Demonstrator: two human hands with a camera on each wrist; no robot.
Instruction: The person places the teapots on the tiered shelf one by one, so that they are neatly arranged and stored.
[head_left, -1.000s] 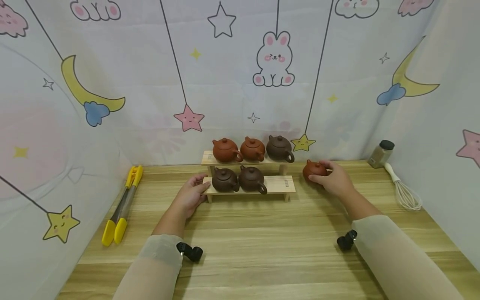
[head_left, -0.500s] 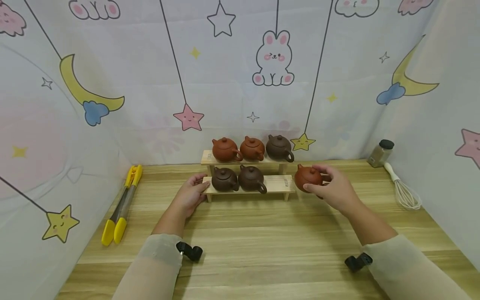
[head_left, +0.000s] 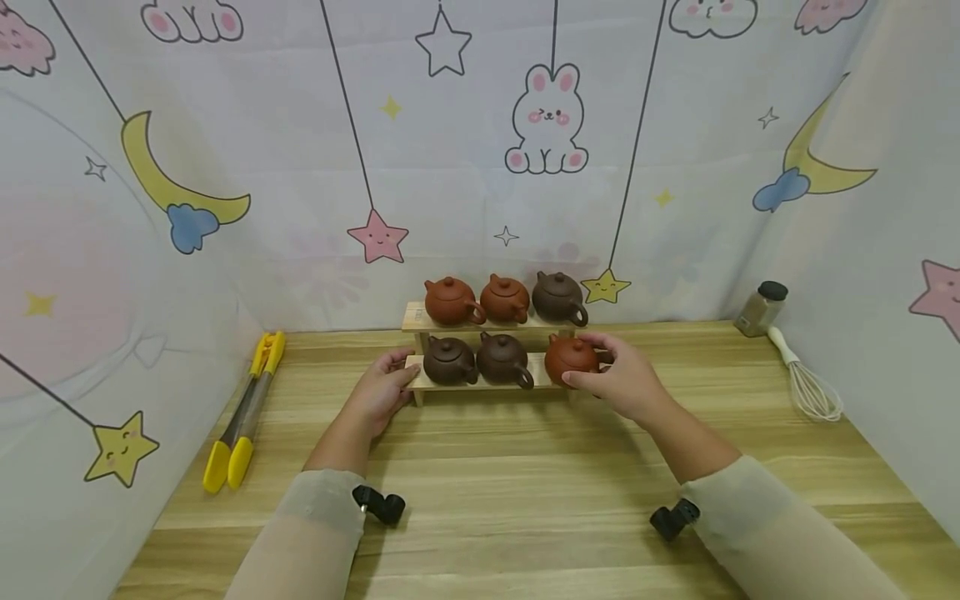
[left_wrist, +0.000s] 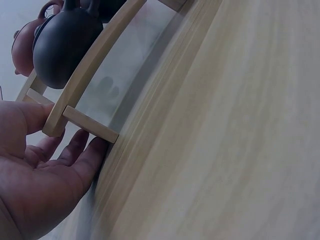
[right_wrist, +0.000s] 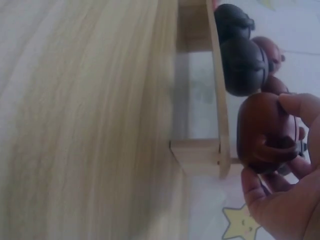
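My right hand [head_left: 626, 379] grips a reddish-brown clay teapot [head_left: 572, 360] at the right end of a two-step wooden display stand [head_left: 536, 367]. In the right wrist view this teapot [right_wrist: 262, 127] is close over the lower board, thumb and fingers on either side of its body. Two dark brown teapots, one at the left end [head_left: 448, 361] and one beside it [head_left: 504, 360], share that lower step. My left hand [head_left: 382, 390] holds the stand's left end, thumb on top of the board and fingers below, by the leg [left_wrist: 90, 124].
On the upper step stand two reddish teapots [head_left: 450, 300] and a dark one [head_left: 558, 297]. Yellow-tipped tongs [head_left: 247, 412] lie at the left. A black-lidded jar [head_left: 762, 308] and a whisk [head_left: 810, 379] are at the right, before a printed curtain [head_left: 480, 192].
The right hand has carried the reddish teapot leftward from the table on the right to over the lower step's right end. My left hand has stayed on the stand.
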